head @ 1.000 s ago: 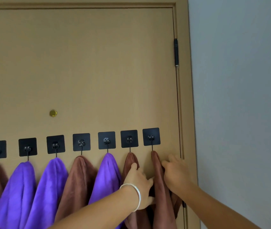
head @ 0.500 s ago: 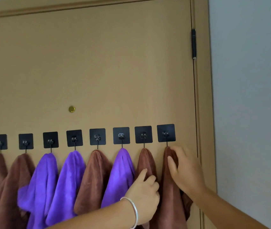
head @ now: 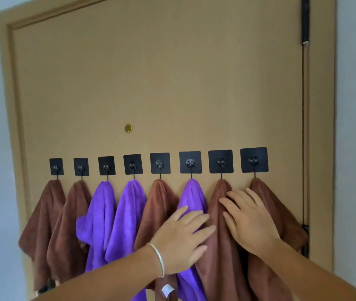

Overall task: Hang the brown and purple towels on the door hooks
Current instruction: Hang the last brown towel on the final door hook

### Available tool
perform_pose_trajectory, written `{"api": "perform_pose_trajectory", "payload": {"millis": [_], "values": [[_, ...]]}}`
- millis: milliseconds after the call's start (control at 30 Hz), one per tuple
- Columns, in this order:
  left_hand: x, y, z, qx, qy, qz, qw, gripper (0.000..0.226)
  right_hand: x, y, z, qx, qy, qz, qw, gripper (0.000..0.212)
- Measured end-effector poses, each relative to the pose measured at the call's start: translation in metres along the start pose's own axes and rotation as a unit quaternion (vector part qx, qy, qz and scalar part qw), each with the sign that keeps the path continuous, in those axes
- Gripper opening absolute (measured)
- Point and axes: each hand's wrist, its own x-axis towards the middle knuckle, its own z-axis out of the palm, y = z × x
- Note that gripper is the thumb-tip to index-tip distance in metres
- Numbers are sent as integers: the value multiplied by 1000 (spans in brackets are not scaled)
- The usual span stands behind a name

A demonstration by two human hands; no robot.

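Door (head: 172, 72) fills the view, tan, with eight black hooks (head: 160, 163) in a row, every one carrying a towel: five brown towels (head: 220, 213), three purple towels (head: 129, 213). Left hand (head: 182, 237) lies flat, fingers straight, across the sixth, purple one. Right hand (head: 248, 218), fingers spread wide, presses the seventh, brown one.

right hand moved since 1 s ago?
Yes. The right hand has shifted left along the row: earlier on the towel under the last hook, it now lies on the seventh brown towel.
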Motion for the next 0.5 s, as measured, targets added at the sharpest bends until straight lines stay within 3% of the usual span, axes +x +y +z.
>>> {"api": "perform_pose_trajectory", "payload": {"millis": [100,233,500], "values": [[-14,-18,-8,37,-38,-149,987,56,0,-7,5,1,-8,16,1000,38],[-37,-48,-6,58,-91,-268,957,67,-1,-16,-1,0,-37,43,998,40],[-100,-96,-1,57,-102,-340,933,73,4,-47,-30,-65,-112,95,987,55]]}}
